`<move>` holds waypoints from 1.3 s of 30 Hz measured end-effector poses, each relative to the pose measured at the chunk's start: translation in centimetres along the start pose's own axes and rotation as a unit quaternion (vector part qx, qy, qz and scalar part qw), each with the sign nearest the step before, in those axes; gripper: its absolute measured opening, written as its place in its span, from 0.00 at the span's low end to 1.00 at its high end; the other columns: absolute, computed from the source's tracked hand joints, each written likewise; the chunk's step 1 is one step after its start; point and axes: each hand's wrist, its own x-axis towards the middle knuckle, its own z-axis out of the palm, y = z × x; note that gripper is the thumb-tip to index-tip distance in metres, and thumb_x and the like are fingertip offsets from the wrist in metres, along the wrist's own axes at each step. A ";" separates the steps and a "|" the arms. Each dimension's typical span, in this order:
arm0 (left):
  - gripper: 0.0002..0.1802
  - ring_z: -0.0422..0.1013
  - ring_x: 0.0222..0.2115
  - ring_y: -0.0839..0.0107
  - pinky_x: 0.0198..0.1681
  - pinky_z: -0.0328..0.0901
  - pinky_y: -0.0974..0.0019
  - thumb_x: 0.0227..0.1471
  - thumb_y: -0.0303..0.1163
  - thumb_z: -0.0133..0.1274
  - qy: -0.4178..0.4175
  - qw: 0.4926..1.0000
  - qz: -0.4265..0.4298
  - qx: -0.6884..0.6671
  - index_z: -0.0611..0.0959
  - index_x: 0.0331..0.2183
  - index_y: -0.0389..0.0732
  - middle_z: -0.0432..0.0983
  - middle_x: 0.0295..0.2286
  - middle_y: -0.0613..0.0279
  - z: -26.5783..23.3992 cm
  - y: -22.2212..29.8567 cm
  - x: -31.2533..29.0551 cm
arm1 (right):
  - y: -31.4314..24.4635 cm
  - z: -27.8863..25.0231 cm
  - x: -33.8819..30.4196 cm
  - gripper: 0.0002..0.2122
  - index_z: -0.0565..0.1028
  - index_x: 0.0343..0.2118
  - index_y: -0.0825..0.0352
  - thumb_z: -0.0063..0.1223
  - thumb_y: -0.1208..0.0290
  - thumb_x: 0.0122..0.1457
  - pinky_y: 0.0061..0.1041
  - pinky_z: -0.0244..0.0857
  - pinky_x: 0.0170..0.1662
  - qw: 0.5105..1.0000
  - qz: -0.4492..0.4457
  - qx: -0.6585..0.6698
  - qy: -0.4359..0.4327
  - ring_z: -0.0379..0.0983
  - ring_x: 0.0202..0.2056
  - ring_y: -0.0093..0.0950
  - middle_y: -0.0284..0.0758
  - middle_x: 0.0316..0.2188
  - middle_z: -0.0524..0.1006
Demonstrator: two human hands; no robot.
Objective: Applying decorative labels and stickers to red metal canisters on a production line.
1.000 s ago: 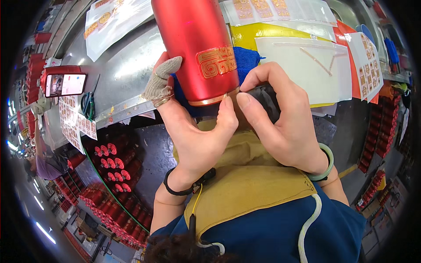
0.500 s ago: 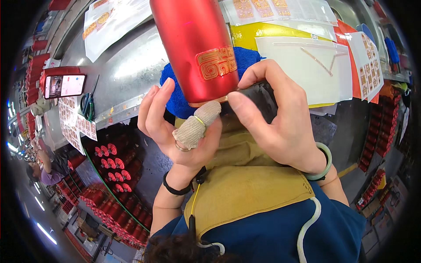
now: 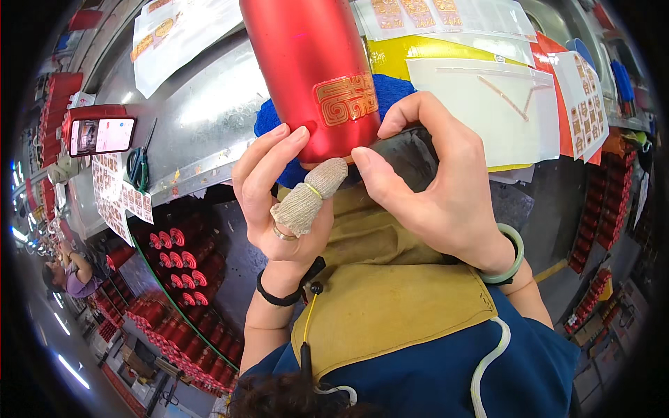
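A shiny red cylinder (image 3: pixel 293 56) with a raised gold emblem (image 3: pixel 346 99) lies on a blue cloth (image 3: pixel 397 87), its near end toward me. A thin gold band shows along that end's rim, partly covered by my fingers. My left hand (image 3: pixel 286 202) has its fingertips on the cylinder's side, while its thumb, in a knitted beige cover (image 3: pixel 306 198), presses at the rim. On the other side, my right hand (image 3: pixel 446 181) pinches the rim between thumb and index finger. A glossy dark object (image 3: pixel 411 157) sits partly hidden behind the right hand.
Sticker sheets (image 3: pixel 188 42) lie on the metal bench, with white backing paper (image 3: pixel 481 111) at right. A phone (image 3: pixel 102 136) and scissors (image 3: pixel 139 167) are at left. Several red cylinders (image 3: pixel 174 306) stand below the bench; another person (image 3: pixel 73 272) is at far left.
My left hand's fingers have shifted right and now rest against the cylinder's side. The right thumb has slid slightly left along the rim.
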 end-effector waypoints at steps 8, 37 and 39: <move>0.24 0.76 0.46 0.52 0.53 0.71 0.54 0.45 0.19 0.70 0.016 1.000 -0.009 0.001 0.81 0.45 0.30 0.79 0.45 0.52 0.2 0.1 -0.1 | 0.1 -0.1 0.0 0.11 0.72 0.34 0.71 0.66 0.74 0.56 0.20 0.65 0.35 1.000 0.000 0.003 -0.006 0.68 0.30 0.20 0.32 0.28 0.74; 0.12 0.76 0.46 0.53 0.50 0.72 0.55 0.49 0.18 0.65 0.028 0.999 0.019 0.039 0.85 0.37 0.38 0.82 0.45 0.56 0.9 0.1 -0.1 | 0.0 -0.3 -0.1 0.10 0.72 0.34 0.71 0.64 0.75 0.57 0.21 0.65 0.37 0.999 0.005 0.032 -0.009 0.70 0.30 0.22 0.33 0.28 0.75; 0.12 0.76 0.46 0.53 0.50 0.72 0.55 0.49 0.17 0.64 0.036 0.999 0.024 0.031 0.84 0.37 0.38 0.82 0.45 0.56 0.9 0.1 -0.2 | 0.0 -0.3 0.0 0.10 0.72 0.34 0.71 0.64 0.75 0.57 0.22 0.65 0.37 0.999 0.013 0.035 -0.011 0.70 0.31 0.22 0.33 0.28 0.75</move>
